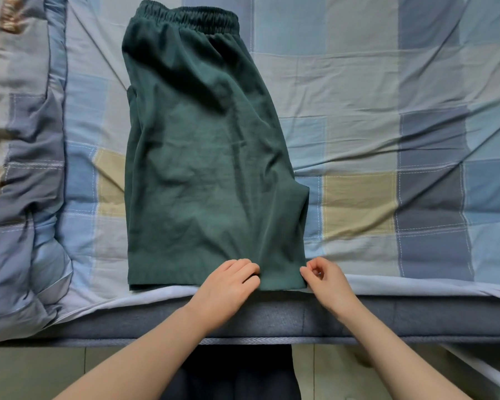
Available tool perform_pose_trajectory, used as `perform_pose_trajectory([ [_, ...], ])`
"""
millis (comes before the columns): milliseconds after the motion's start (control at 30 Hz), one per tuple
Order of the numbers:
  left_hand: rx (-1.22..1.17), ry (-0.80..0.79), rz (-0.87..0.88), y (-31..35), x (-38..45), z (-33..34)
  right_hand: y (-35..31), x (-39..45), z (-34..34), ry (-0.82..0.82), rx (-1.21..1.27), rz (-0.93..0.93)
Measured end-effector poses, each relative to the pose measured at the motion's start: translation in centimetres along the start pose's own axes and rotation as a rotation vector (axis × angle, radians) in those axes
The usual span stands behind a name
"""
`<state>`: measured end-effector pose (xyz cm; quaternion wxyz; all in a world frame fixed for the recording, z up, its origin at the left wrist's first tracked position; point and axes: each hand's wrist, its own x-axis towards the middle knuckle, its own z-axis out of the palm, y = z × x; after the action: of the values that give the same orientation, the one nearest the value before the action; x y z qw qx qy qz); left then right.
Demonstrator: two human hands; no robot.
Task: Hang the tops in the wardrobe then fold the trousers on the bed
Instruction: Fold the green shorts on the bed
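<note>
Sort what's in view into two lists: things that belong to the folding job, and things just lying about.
Part of the job:
- green trousers, laid lengthwise on the bed
- left hand, fingers on the hem
- right hand, pinching the hem's right corner
- checked bedsheet, the work surface

Lying about:
- bunched quilt at the left

Dark green elastic-waisted trousers [208, 157], folded lengthwise, flat on checked blue-and-tan bed sheet [387, 140].

Gathered waistband at 12 o'clock, hem at 6 o'clock along the mattress edge. One leg stacked on the other; the crotch point juts out toward 4 o'clock. Fabric thin, lightly creased, with wrinkles running mostly lengthwise. The whole garment leans slightly, its waistband shifted toward 11 o'clock.
</note>
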<state>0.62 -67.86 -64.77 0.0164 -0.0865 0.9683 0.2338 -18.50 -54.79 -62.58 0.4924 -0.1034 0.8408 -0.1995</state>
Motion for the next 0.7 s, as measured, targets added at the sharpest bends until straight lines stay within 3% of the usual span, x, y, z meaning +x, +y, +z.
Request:
perform_pose_trajectory([
  [100,0.02,-0.076,-0.032,-0.2,0.0,0.5,0.0,0.3,-1.2,0.053,-0.29,0.068],
  [167,-0.018,-0.07,-0.095,0.2,0.9,0.1,-1.8,1.4,-2.0,0.156,-0.297,0.051],
  [300,-0.025,0.037,-0.252,1.8,5.0,-0.7,-8.4,5.0,-3.1,0.318,-0.159,-0.183],
  [433,0.018,-0.062,-0.542,2.6,9.1,-0.5,-12.5,8.3,-3.5,0.124,-0.259,-0.169],
  [533,0.002,-0.206,-0.547,3.7,10.3,0.4,-12.3,9.3,-4.1,-0.064,-0.404,-0.179],
  [633,-0.095,-0.206,-0.464,4.6,10.5,1.2,-10.9,9.3,-5.4,-0.131,-0.078,-0.046],
  [700,-0.156,-0.09,-0.499,5.0,10.1,1.2,-10.4,9.1,-6.0,-0.153,0.167,0.082],
])
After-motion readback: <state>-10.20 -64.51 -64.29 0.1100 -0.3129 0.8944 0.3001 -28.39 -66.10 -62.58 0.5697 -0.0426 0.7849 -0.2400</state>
